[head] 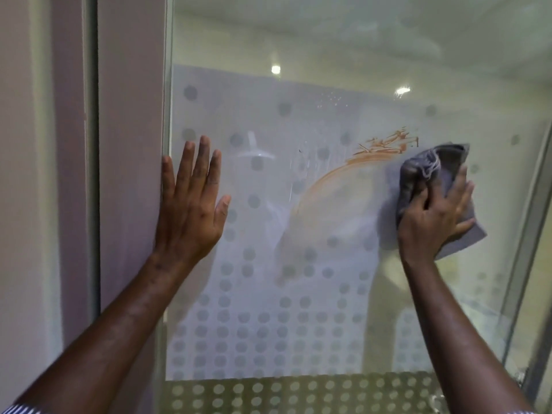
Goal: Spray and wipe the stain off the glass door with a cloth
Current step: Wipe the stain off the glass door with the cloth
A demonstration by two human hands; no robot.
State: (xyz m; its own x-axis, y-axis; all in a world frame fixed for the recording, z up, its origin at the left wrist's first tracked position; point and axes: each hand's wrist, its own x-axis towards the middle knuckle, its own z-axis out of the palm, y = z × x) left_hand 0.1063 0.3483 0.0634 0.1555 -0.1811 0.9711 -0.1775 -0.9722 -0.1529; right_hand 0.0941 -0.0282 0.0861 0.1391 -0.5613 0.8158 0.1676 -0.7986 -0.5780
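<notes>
A frosted glass door (298, 100) with a pattern of grey dots fills the view. An orange-brown stain (379, 150) is smeared on it, with scratchy marks at the top and a curved arc running down to the left. My right hand (436, 216) presses a bunched grey cloth (430, 168) against the glass just right of the stain. My left hand (191, 201) lies flat with fingers spread, on the glass by its left edge. No spray bottle is in view.
A pale wall and door frame (89, 174) stand to the left of the glass. A metal frame edge (531, 234) runs down the right side. Droplets (328, 100) speckle the glass above the stain. A dotted band (298, 392) crosses the bottom.
</notes>
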